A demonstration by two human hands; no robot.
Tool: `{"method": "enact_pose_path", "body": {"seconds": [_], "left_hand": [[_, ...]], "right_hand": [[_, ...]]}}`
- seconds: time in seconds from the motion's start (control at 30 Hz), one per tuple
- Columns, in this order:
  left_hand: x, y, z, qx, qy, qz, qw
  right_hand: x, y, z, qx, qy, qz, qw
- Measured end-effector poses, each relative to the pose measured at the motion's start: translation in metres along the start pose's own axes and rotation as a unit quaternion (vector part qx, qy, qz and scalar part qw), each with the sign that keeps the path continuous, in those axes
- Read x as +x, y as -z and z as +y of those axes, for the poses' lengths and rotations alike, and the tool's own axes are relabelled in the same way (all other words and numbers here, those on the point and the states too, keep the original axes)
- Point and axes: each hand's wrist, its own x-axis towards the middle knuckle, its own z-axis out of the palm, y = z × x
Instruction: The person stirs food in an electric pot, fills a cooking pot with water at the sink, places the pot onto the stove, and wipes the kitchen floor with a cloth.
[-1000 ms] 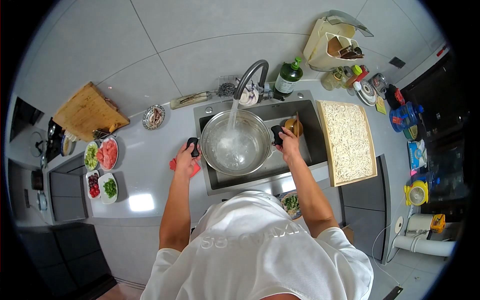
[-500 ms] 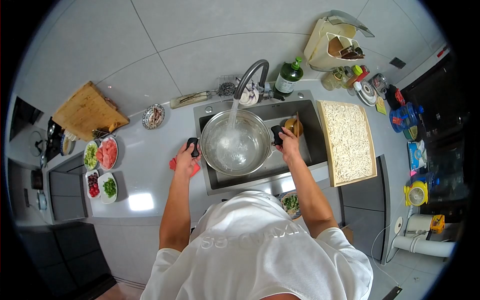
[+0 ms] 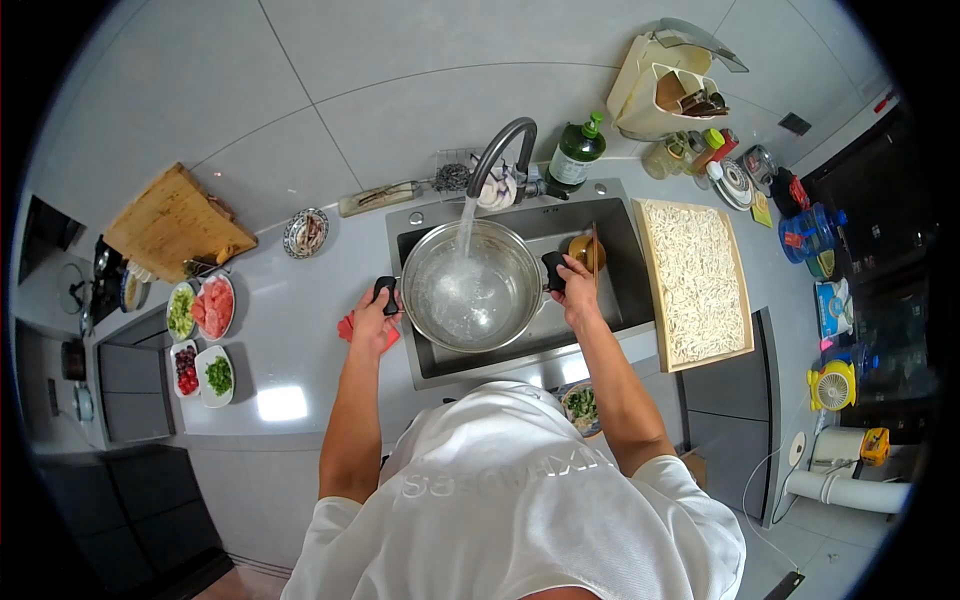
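A wide steel pot (image 3: 425,325) is held over the left part of the sink (image 3: 625,290), under the curved grey faucet (image 3: 502,150). A stream of water (image 3: 467,225) runs from the faucet into the pot, and the water inside is stirred up with bubbles. My left hand (image 3: 373,318) is closed around the black handle on the pot's left side. On the opposite side, my right hand (image 3: 577,288) grips the other black handle. A red cloth (image 3: 390,338) lies on the counter beside my left hand. Right of the pot, a brown bowl (image 3: 581,250) sits in the sink.
A wooden tray of noodles (image 3: 749,325) stands right of the sink. Behind the sink is a green pump bottle (image 3: 576,155). Plates of red meat (image 3: 213,307) and chopped greens (image 3: 219,375) are on the left counter, near a cutting board (image 3: 165,225).
Water keeps pouring and the bubbling surface in the pot looks different. Both hands and the pot stay in practically the same place.
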Motion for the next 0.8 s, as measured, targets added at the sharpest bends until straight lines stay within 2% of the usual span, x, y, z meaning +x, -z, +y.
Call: {"method": "enact_pose_path", "body": {"seconds": [0.27,0.47,0.8], "left_hand": [[-0.004,-0.004,0.002,0.001,0.007,0.005,1.000],[0.016,0.004,-0.007,0.124,0.011,0.016,0.992],[0.054,0.015,-0.034,0.228,0.062,0.048,0.970]], "right_hand": [[0.003,0.001,0.004,0.001,-0.005,-0.001,1.000],[0.031,0.000,0.020,-0.010,-0.023,-0.004,1.000],[0.103,-0.006,0.051,-0.062,-0.045,-0.036,0.996]]}}
